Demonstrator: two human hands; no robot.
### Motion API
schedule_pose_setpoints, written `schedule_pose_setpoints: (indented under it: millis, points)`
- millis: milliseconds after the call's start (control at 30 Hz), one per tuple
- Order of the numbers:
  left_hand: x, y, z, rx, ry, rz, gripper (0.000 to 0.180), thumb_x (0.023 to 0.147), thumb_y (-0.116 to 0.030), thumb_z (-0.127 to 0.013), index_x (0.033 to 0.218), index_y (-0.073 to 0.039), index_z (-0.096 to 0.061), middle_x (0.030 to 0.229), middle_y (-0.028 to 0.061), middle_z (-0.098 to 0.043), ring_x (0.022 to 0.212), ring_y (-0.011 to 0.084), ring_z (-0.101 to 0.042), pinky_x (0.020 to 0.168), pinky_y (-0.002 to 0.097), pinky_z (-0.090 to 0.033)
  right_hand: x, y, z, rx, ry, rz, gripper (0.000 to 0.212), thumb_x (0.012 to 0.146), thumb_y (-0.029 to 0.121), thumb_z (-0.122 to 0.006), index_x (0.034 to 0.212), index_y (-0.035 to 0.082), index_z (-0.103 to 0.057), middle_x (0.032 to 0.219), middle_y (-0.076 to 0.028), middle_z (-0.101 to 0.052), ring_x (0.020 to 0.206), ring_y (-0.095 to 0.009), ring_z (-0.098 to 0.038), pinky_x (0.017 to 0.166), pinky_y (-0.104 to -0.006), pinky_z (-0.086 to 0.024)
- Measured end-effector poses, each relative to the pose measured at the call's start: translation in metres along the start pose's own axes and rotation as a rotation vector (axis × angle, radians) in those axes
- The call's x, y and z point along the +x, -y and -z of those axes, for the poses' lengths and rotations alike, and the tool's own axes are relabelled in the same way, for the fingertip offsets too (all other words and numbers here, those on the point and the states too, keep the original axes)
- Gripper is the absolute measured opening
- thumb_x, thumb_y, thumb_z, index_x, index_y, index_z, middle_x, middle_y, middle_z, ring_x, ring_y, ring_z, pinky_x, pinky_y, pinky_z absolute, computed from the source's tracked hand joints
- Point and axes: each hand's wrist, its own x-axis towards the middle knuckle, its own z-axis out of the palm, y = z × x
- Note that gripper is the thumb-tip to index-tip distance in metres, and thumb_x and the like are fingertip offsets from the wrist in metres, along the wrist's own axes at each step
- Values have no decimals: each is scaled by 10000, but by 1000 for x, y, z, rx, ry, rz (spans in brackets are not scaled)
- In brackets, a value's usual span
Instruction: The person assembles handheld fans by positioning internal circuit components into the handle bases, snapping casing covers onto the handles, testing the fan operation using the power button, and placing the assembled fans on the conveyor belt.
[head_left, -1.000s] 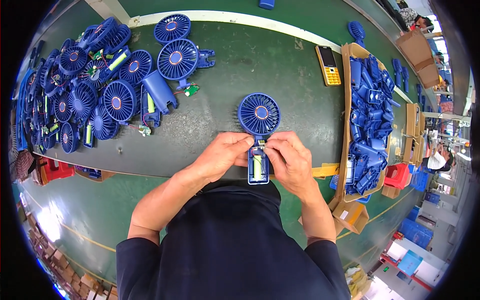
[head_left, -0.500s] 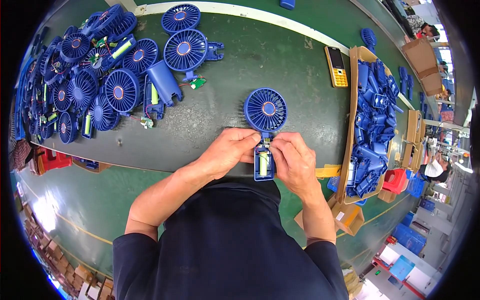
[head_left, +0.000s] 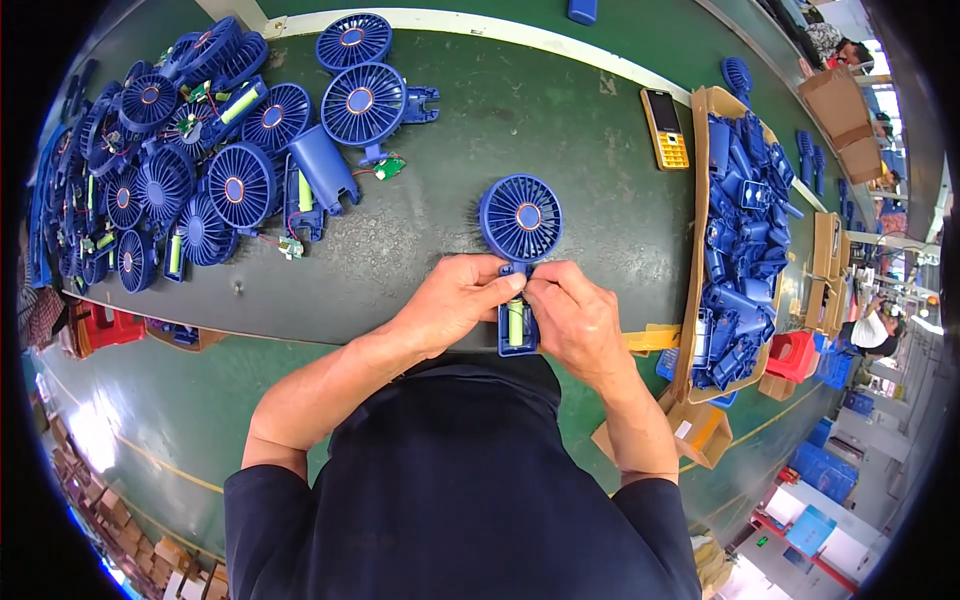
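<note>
A blue handheld fan [head_left: 521,218] with a round grille lies at the table's near edge, its handle pointing toward me. The handle is uncovered and shows a light green battery cell [head_left: 516,322] inside. My left hand [head_left: 462,300] grips the neck of the handle from the left, thumb on top. From the other side my right hand [head_left: 577,313] pinches at the same neck, fingers closed together. Fingertips of both hands hide most of the circuit board and wires between grille and battery.
Blue fans [head_left: 240,185] with dangling circuit boards are heaped on the left of the dark green table [head_left: 400,230]. A cardboard box [head_left: 697,250] of blue plastic shells stands on the right. Close to it lies a yellow keypad phone [head_left: 666,130]. Yellow tape [head_left: 655,338] marks the near edge.
The fan has shifted slightly left with both hands. My fingers have closed in over the neck, so the board that showed there is now mostly covered.
</note>
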Motion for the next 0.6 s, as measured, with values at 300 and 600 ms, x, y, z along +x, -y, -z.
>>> schedule_pose_setpoints:
  millis: [300, 600]
  points:
    - [0, 2, 3, -204, -10, 55, 322, 1085, -256, -535, 1192, 22, -657, 1135, 104, -709, 1028, 196, -704, 935, 374, -580, -3, 1, 3, 44, -55, -13, 96, 815, -16, -739, 866, 3, -660, 971, -84, -646, 674, -272, -679, 572, -381, -558]
    - [2, -1, 1, -168, -31, 72, 340, 1098, -243, -496, 1150, 55, -653, 1085, 113, -703, 953, 216, -719, 904, 387, -605, 6, 3, 16, -3, 85, -23, 112, 827, -10, -707, 914, 4, -638, 998, -108, -642, 693, -296, -691, 582, -408, -577]
